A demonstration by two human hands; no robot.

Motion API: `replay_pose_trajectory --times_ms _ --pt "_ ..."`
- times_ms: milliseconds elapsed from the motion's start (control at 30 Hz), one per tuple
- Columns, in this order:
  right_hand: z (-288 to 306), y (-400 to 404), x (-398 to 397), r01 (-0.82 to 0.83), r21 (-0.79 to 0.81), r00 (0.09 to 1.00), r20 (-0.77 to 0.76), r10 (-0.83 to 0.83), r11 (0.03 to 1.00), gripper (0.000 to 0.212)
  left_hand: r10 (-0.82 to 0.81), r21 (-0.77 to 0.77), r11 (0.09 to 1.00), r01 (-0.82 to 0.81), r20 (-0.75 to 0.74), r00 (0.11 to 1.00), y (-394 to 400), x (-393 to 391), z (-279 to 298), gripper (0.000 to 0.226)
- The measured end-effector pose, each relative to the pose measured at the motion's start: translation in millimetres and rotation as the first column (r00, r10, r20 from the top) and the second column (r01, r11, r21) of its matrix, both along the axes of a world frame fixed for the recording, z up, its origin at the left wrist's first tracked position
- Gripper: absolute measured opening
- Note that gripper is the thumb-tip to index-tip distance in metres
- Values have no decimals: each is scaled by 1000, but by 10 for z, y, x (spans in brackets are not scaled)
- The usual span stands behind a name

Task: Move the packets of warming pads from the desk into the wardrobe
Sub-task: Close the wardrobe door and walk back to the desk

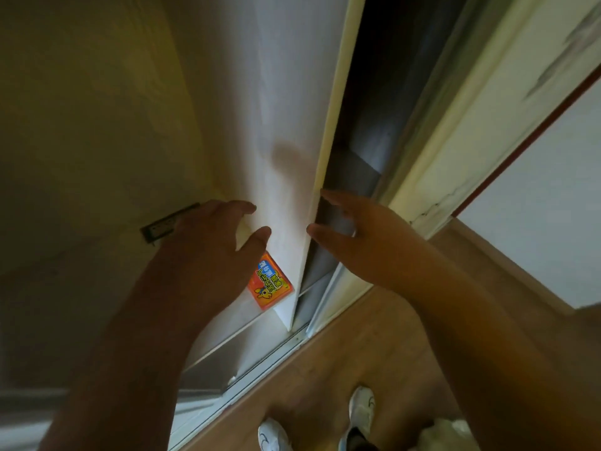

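Packet (270,281) of warming pads lay inside the wardrobe, just below your left hand (208,242), whose fingers were spread and empty. Your right hand (361,236), fingers straight, seemingly touched the door edge (320,177).

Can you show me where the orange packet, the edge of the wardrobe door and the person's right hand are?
orange packet (271,281), head view: middle of its printed face.
wardrobe door edge (328,151), head view: cream strip along the door's side.
right hand (364,236), head view: back of the hand, by the door edge.
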State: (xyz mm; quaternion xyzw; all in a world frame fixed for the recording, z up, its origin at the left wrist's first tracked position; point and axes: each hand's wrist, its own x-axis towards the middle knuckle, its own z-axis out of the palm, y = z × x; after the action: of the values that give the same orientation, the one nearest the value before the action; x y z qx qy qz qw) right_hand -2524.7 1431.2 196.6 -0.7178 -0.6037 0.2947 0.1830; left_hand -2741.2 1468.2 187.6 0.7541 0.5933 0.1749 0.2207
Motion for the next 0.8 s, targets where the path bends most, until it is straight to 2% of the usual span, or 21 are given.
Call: replay_pose_trajectory --times_ms 333,533,800 --pt "-104 -596 729 204 15 977 67 -204 979 69 -216 -64 975 212 -60 975 -35 798 30 52" --pt "-78 -929 1253 335 60 939 55 -338 940 69 -361 -62 932 357 -55 931 -356 1437 142 47" --pt "-5 -1514 2012 450 89 892 -10 -451 889 73 -472 -23 882 472 -79 878 -828 2310 406 49"
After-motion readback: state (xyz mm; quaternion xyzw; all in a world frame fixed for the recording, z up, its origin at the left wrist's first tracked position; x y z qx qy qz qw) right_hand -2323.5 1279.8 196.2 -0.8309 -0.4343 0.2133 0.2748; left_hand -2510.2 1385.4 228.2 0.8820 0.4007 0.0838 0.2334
